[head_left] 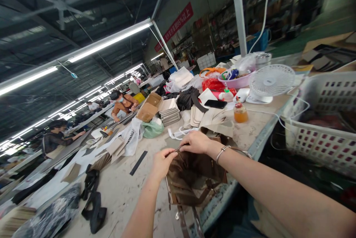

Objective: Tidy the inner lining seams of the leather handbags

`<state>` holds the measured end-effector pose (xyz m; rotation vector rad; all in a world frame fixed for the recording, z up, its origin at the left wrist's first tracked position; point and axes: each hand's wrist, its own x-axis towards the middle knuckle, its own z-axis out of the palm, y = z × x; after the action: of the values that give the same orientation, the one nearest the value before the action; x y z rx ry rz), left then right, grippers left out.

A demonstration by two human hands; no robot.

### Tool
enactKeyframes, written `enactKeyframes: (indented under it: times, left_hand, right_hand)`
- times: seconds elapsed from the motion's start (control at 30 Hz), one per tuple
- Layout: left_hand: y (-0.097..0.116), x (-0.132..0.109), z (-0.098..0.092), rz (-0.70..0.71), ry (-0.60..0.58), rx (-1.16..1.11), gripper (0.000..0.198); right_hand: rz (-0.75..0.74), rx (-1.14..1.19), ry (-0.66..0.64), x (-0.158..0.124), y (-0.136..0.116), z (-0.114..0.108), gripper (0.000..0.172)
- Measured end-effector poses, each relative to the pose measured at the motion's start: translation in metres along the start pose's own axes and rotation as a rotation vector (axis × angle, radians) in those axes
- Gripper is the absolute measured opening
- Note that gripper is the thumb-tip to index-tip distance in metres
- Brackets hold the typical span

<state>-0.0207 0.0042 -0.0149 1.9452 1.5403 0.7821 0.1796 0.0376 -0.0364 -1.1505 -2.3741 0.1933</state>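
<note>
A brown bag (185, 184) lies open at the front edge of the table, its dark inside facing up. My left hand (164, 162) pinches the bag's upper rim at its far left corner. Right beside it, my right hand (196, 142) grips the same rim, its wrist over the bag's far edge. The fingertips of both hands nearly meet there. Clear straps hang from the bag's near side. A short black strip (138, 163) lies on the table to the left of my left hand.
Black straps (94, 204) lie at left. Behind the bag are stacked pale panels (169, 111), a phone (215, 104), an orange drink (240, 113) and a white fan (272, 82). A white basket (322, 130) stands at right. Two people work at far left.
</note>
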Motion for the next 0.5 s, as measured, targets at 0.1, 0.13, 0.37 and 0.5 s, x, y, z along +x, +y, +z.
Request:
enactKeyframes:
  times: [0.1, 0.13, 0.37, 0.5]
  left_hand:
    - [0.001, 0.001, 0.002, 0.029, 0.030, 0.040, 0.016]
    - [0.000, 0.002, 0.002, 0.035, 0.036, 0.051, 0.016]
    - [-0.007, 0.005, 0.005, 0.067, 0.062, 0.112, 0.017]
    - [-0.011, 0.008, 0.010, 0.083, 0.081, 0.139, 0.019]
  right_hand:
    - [0.000, -0.015, 0.007, 0.001, -0.002, 0.000, 0.024]
    - [0.000, -0.021, 0.009, 0.001, -0.003, 0.000, 0.024]
    - [-0.013, -0.044, 0.011, 0.007, -0.007, 0.001, 0.023]
    - [-0.017, -0.037, 0.010, 0.007, -0.004, 0.004, 0.027]
